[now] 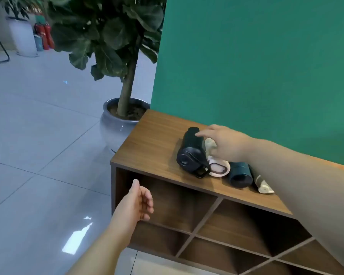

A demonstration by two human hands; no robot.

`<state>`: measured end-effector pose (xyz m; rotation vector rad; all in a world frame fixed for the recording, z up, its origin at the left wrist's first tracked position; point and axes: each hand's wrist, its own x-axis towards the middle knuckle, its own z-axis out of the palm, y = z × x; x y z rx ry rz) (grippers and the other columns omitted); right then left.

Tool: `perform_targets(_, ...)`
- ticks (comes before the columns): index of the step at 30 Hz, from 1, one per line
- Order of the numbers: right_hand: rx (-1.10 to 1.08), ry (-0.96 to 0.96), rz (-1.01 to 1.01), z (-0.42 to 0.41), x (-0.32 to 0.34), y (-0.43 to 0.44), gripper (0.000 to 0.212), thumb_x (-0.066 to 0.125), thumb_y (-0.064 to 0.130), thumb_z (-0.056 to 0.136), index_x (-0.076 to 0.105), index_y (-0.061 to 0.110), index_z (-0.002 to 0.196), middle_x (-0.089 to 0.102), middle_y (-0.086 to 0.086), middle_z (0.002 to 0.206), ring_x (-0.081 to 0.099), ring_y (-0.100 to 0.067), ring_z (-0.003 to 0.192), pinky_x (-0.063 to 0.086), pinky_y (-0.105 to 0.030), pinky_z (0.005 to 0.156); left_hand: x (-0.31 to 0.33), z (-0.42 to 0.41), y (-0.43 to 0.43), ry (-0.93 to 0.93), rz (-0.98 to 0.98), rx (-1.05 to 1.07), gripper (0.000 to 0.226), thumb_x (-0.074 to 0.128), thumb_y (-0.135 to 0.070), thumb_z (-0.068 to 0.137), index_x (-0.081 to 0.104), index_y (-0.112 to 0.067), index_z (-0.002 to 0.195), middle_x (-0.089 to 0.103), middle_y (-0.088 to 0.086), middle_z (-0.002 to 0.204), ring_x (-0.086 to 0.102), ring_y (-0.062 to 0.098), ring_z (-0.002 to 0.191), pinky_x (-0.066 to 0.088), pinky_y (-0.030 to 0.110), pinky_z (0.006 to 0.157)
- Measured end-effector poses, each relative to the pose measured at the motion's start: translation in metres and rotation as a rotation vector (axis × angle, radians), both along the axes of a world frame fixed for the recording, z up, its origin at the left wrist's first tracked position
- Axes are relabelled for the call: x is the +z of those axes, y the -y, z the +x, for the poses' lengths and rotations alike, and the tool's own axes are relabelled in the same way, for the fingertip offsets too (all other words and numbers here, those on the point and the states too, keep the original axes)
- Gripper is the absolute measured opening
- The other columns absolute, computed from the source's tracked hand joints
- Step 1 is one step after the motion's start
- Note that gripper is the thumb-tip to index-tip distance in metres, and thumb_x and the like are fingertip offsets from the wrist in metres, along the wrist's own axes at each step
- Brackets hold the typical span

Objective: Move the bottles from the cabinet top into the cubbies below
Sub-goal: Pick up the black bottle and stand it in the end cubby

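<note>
Wooden cabinet top [153,143]: your right hand [224,144] is touching the dark bottle [192,153] lying mid-top, fingers spread; your left hand [136,203] is hovering half-open, empty, before the left cubby [167,201].

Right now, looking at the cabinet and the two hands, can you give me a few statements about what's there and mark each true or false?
1. Bottles lie on their sides on the cabinet top. True.
2. The right hand reaches over the black bottle. True.
3. The left hand holds a bottle. False: it is empty, fingers loosely open, in front of the cubbies.
4. The cubbies in view already hold bottles. False: none shows in them.
5. A potted plant stands on the floor beside the cabinet. True.
6. The wall behind the cabinet is red. False: it is green.
</note>
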<state>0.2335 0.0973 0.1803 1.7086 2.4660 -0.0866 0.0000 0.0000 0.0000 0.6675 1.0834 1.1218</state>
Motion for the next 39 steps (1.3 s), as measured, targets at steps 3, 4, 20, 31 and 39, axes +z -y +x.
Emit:
perform_targets(3, 0.108, 0.187, -0.033, -0.011, -0.008, -0.016, 0.074, 0.056, 0.008, 0.094, 0.035, 0.038, 0.157, 0.031, 0.006, 0.164, 0.027, -0.022, 0.152, 0.033, -0.037, 0.114, -0.022, 0.002, -0.009, -0.039, -0.049, -0.021, 0.067, 0.019, -0.043, 0.11, 0.054, -0.004, 0.068, 0.055, 0.011, 0.06, 0.052, 0.022, 0.054, 0.042, 0.031, 0.056)
perform_targets(4, 0.132, 0.231, -0.041, -0.015, -0.01, -0.019, 0.077, 0.058, 0.007, 0.093, 0.032, 0.039, 0.158, 0.029, 0.005, 0.165, 0.026, -0.023, 0.152, 0.035, -0.039, 0.115, -0.03, 0.003, -0.01, -0.05, -0.045, -0.056, 0.066, 0.02, -0.042, 0.11, 0.055, -0.005, 0.068, 0.058, 0.01, 0.06, 0.055, 0.02, 0.053, 0.044, 0.031, 0.057)
perform_targets(20, 0.492, 0.14, 0.083, -0.086, -0.031, -0.008, 0.067, 0.081, 0.045, 0.064, 0.053, 0.037, 0.125, 0.063, 0.013, 0.118, 0.057, -0.017, 0.111, 0.051, -0.043, 0.094, -0.039, -0.029, 0.01, -0.058, 0.074, 0.024, 0.065, 0.018, -0.047, 0.109, 0.06, -0.005, 0.081, 0.065, 0.01, 0.07, 0.061, 0.022, 0.065, 0.048, 0.038, 0.07)
perform_targets(31, 0.309, -0.766, -0.06, -0.099, -0.056, 0.119, 0.081, 0.091, 0.043, 0.059, 0.047, 0.053, 0.126, 0.063, 0.026, 0.128, 0.06, 0.005, 0.121, 0.049, -0.022, 0.098, -0.036, -0.051, 0.029, -0.272, -0.034, 0.111, 0.014, 0.057, -0.014, 0.1, 0.065, -0.003, 0.096, 0.068, 0.014, 0.08, 0.063, 0.021, 0.071, 0.05, 0.035, 0.069)
perform_targets(39, -0.02, -0.733, -0.234, -0.089, -0.179, 0.127, 0.073, 0.094, 0.043, 0.062, 0.054, 0.048, 0.123, 0.067, 0.023, 0.117, 0.064, 0.004, 0.111, 0.053, -0.02, 0.097, -0.087, -0.051, 0.026, -0.482, -0.069, -0.213, 0.02, 0.065, -0.009, 0.095, 0.073, -0.016, 0.113, 0.077, 0.011, 0.106, 0.07, 0.034, 0.103, 0.057, 0.05, 0.098)
